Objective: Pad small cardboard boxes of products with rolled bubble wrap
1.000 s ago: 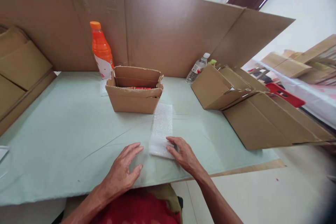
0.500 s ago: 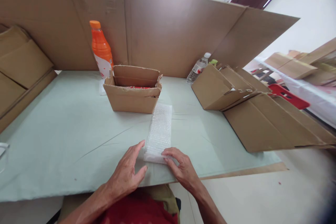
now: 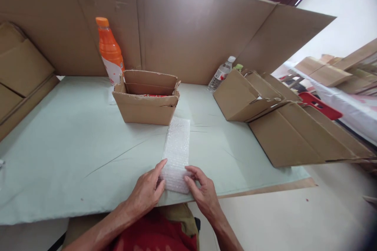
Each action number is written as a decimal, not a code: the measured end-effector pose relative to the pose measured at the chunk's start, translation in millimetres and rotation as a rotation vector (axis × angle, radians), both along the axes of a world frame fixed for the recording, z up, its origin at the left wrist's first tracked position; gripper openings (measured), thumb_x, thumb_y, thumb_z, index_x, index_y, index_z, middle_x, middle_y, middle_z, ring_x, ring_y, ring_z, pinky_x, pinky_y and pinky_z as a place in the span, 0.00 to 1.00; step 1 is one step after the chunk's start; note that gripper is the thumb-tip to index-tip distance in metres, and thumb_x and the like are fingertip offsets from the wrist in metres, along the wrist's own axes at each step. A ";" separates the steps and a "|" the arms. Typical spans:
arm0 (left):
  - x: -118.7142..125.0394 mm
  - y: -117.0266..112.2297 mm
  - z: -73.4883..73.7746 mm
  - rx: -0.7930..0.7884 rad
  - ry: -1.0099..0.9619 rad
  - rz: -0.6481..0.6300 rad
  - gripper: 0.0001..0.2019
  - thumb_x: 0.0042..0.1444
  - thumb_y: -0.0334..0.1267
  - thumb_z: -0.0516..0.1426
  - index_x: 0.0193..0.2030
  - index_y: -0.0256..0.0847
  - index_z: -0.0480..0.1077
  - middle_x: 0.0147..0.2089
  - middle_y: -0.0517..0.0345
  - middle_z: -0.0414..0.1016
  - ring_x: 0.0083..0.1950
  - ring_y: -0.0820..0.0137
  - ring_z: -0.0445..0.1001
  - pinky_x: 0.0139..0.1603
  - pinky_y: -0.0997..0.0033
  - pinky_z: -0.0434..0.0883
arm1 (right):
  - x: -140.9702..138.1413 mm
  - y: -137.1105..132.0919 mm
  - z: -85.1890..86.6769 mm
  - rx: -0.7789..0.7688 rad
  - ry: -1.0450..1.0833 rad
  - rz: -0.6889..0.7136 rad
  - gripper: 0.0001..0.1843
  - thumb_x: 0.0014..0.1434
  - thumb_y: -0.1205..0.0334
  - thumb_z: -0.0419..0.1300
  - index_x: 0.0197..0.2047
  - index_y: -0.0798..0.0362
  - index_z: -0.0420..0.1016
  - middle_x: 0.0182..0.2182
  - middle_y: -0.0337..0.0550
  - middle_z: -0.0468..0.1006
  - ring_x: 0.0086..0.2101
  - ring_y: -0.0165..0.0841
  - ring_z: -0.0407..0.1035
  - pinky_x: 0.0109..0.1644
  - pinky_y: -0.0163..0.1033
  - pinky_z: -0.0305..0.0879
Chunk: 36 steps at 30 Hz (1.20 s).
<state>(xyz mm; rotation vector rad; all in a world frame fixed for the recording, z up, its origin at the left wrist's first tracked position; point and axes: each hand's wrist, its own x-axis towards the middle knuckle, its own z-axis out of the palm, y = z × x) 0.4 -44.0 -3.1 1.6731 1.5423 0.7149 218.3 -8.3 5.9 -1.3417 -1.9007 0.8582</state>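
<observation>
A flat strip of clear bubble wrap (image 3: 177, 141) lies lengthwise on the table in front of me, its near end close to the front edge. My left hand (image 3: 149, 186) holds the left side of that near end, thumb and forefinger at its edge. Across from it, my right hand (image 3: 202, 188) grips the right side between thumb and fingers. Just beyond the far end of the wrap stands an open cardboard box (image 3: 145, 108), with something red partly visible inside.
An orange drink bottle (image 3: 110, 49) stands behind the box. Toward the back right are a clear water bottle (image 3: 221, 75) and open cardboard boxes (image 3: 297, 135). More folded cardboard (image 3: 25, 68) is at the left. A tall cardboard panel (image 3: 194, 27) borders the table's back.
My left hand has moved in to the left edge of the bubble wrap. The near end of the wrap now reaches closer to me and lies flatter between both hands.
</observation>
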 end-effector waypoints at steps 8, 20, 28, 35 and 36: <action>4.0 16.5 -6.4 -0.029 0.174 0.009 0.32 0.58 0.35 0.52 0.71 0.40 0.56 0.31 0.59 0.78 0.32 0.65 0.77 0.34 0.71 0.68 | 11.8 -18.9 8.0 0.361 -0.200 0.186 0.22 0.61 0.67 0.62 0.57 0.44 0.70 0.49 0.48 0.80 0.49 0.45 0.73 0.52 0.52 0.70; -11.4 -6.9 6.2 0.503 0.180 -0.163 0.35 0.55 0.27 0.56 0.70 0.43 0.53 0.68 0.42 0.64 0.69 0.52 0.61 0.66 0.46 0.64 | -3.5 0.6 -2.5 0.401 -0.280 0.309 0.13 0.69 0.71 0.51 0.51 0.49 0.73 0.48 0.47 0.82 0.50 0.40 0.74 0.51 0.48 0.71; -3.9 -1.2 3.7 0.140 0.022 -0.075 0.26 0.60 0.31 0.49 0.66 0.37 0.62 0.52 0.46 0.79 0.48 0.61 0.78 0.52 0.58 0.74 | 2.7 0.2 16.4 0.256 -0.188 0.220 0.09 0.68 0.65 0.57 0.50 0.48 0.74 0.42 0.43 0.82 0.42 0.37 0.76 0.46 0.42 0.73; -2.1 21.1 5.9 -0.049 0.077 0.014 0.29 0.59 0.33 0.50 0.68 0.36 0.60 0.40 0.53 0.81 0.39 0.63 0.78 0.44 0.61 0.75 | 0.3 -11.8 15.2 0.460 -0.314 0.289 0.18 0.62 0.69 0.60 0.55 0.50 0.71 0.51 0.51 0.78 0.51 0.44 0.71 0.51 0.50 0.68; -2.5 20.8 4.6 -0.005 0.074 0.028 0.29 0.59 0.33 0.51 0.68 0.37 0.59 0.43 0.51 0.80 0.42 0.63 0.78 0.46 0.61 0.75 | -3.2 -10.1 12.4 0.450 -0.345 0.319 0.18 0.62 0.69 0.59 0.56 0.51 0.71 0.52 0.51 0.77 0.52 0.45 0.70 0.51 0.51 0.68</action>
